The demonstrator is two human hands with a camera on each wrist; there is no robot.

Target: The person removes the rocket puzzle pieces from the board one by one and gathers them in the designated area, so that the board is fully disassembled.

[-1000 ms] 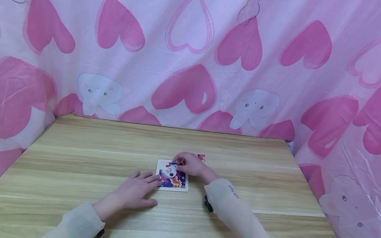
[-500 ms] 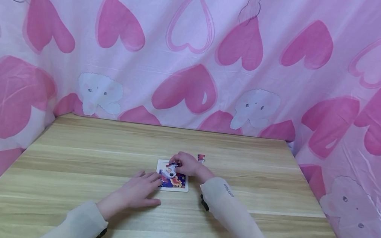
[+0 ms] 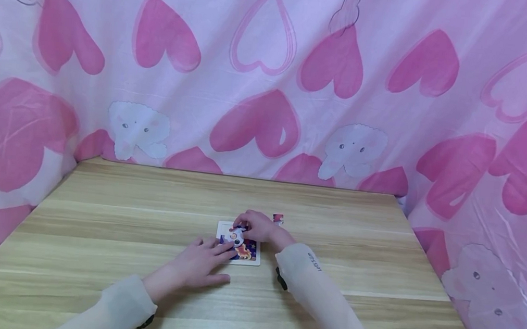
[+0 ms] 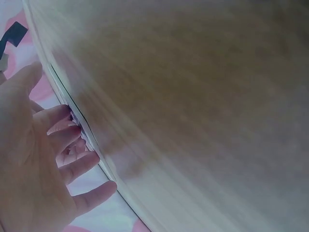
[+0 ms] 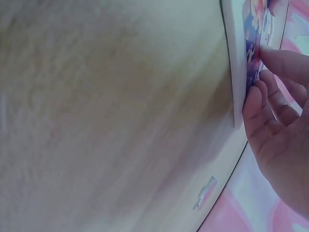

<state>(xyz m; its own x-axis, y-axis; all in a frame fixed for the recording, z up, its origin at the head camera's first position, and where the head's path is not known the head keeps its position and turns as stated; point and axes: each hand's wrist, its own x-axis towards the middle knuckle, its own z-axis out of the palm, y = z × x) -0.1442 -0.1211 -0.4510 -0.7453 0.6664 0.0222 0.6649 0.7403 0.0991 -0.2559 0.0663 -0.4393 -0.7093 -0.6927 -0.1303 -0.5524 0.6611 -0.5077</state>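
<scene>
A small square jigsaw puzzle with a white frame (image 3: 256,263) lies on the wooden table in the head view, its picture dark blue, orange and white. My left hand (image 3: 195,264) lies over its left side, fingers extended, the fingertips touching the picture. At the upper part of the frame, my right hand (image 3: 259,226) pinches a puzzle piece (image 3: 239,232) with a white face on it, partly covered by the fingers. The right wrist view has the thumb and curled fingers of the right hand (image 5: 285,111) against the picture beside the frame edge (image 5: 235,77).
A loose puzzle piece (image 3: 278,219), red and dark, lies on the table (image 3: 334,212) just beyond the right hand. A pink curtain with hearts (image 3: 258,122) hangs behind and beside the table.
My left hand has slid right, its fingers reaching further over the picture. My right hand has shifted slightly left, uncovering more of the loose piece. The frame has stayed put.
</scene>
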